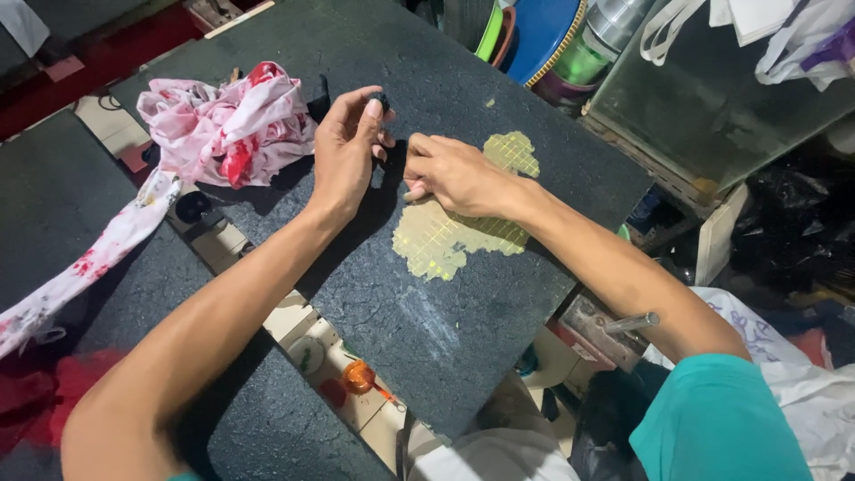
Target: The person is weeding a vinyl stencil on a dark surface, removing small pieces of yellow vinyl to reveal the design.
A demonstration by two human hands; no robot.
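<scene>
Hands over our dark board (463,321) | left hand (343,156) pinches a small dark thing (381,98) at 12 o'clock | right hand (454,174) curled, fingertips pressing the yellow grid patch (445,245) | pink cloth (223,125) at 10 o'clock

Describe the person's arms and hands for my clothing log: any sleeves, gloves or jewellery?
Both hands, the left hand and the right hand, are bare: no gloves, and no rings or watch show. Both forearms are uncovered. A short teal sleeve covers the right upper arm; only a sliver of teal shows at the left arm's lower edge.
</scene>
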